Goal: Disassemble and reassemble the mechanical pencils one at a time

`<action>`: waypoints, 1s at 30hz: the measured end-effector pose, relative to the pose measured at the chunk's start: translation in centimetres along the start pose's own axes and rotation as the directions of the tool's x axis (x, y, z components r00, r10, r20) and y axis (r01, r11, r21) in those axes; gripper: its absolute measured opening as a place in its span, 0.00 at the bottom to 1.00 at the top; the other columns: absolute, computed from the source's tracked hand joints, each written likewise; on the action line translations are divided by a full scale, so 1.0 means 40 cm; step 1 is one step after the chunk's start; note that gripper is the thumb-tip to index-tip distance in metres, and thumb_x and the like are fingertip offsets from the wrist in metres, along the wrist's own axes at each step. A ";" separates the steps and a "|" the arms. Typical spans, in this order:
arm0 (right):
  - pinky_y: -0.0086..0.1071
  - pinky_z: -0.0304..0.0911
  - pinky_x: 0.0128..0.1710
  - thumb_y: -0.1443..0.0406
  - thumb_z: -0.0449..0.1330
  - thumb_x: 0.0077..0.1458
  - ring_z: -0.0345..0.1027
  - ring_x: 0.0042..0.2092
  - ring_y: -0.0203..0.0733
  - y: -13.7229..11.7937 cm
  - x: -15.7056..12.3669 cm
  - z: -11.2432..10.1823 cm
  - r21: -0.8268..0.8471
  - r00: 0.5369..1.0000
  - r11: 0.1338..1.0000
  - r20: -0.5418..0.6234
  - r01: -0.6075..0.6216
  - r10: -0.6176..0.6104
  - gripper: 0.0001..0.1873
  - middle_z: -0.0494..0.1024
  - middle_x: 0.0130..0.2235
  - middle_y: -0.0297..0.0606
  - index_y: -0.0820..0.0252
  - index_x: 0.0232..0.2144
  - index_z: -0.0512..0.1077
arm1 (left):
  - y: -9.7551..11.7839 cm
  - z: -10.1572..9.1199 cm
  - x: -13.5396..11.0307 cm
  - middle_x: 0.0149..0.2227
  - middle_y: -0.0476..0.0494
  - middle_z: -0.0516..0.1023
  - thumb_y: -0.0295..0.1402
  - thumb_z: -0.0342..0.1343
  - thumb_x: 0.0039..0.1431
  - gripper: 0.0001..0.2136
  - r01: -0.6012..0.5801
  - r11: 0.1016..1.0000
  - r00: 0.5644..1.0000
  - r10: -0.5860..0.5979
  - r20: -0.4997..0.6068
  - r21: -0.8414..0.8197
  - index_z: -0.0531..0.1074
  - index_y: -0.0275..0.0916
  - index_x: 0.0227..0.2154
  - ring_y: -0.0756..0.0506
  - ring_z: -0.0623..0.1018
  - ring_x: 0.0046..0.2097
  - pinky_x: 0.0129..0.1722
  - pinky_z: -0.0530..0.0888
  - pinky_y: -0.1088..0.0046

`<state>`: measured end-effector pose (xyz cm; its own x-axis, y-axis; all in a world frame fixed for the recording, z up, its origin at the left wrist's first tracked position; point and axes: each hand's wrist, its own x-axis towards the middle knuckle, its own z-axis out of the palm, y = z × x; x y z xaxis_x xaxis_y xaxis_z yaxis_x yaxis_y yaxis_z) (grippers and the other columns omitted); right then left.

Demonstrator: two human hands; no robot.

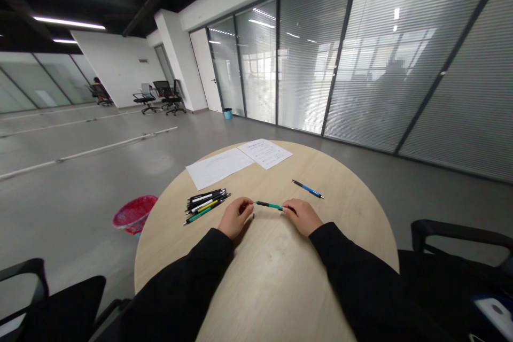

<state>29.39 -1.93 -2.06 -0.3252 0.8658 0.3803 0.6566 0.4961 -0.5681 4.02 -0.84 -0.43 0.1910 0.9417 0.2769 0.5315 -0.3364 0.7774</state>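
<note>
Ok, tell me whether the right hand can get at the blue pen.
Probably yes: the right hand sits close to the blue pen with only tabletop between them, though it holds the green pen.

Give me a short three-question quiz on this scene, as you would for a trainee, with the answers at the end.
1. What do the left hand and right hand hold between them?
2. Does the blue pen lie with the pile of pens or apart from it?
3. How many sheets of paper lie on the round wooden table?

Key:
1. A green pen.
2. Apart from it, on the far side of the hands.
3. Two.
</note>
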 end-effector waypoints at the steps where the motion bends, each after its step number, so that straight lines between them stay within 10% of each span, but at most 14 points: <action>1: 0.32 0.61 0.41 0.66 0.55 0.63 0.70 0.39 0.41 0.000 0.000 0.000 0.001 1.000 1.000 0.001 -0.001 0.001 0.09 0.78 0.36 0.39 0.59 0.36 0.76 | -0.004 0.001 0.001 0.26 0.48 0.72 0.42 0.55 0.57 0.12 0.010 0.998 1.000 -0.010 0.001 -0.059 0.74 0.37 0.34 0.48 0.71 0.28 0.30 0.67 0.72; 15: 0.32 0.62 0.43 0.67 0.56 0.62 0.70 0.40 0.41 0.002 0.001 0.003 0.012 1.000 1.000 0.009 0.018 -0.018 0.09 0.78 0.37 0.39 0.59 0.37 0.77 | -0.009 -0.004 0.009 0.21 0.51 0.69 0.45 0.56 0.54 0.15 0.075 0.982 0.997 -0.077 -0.003 -0.172 0.73 0.36 0.27 0.50 0.67 0.24 0.25 0.63 0.75; 30: 0.34 0.61 0.46 0.67 0.54 0.62 0.69 0.42 0.43 0.049 0.005 -0.031 -0.098 0.976 0.982 -0.163 -0.159 0.142 0.10 0.77 0.37 0.41 0.59 0.36 0.76 | -0.039 -0.039 0.035 0.21 0.51 0.69 0.45 0.59 0.49 0.14 0.103 0.967 0.953 -0.164 -0.256 -0.234 0.72 0.36 0.25 0.49 0.69 0.25 0.27 0.66 0.74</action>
<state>31.45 -0.86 -2.21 -0.1136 0.9052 0.4095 0.7632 0.3434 -0.5473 2.15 1.01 -0.37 -0.1164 0.9525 0.2813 0.3407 -0.2277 0.9122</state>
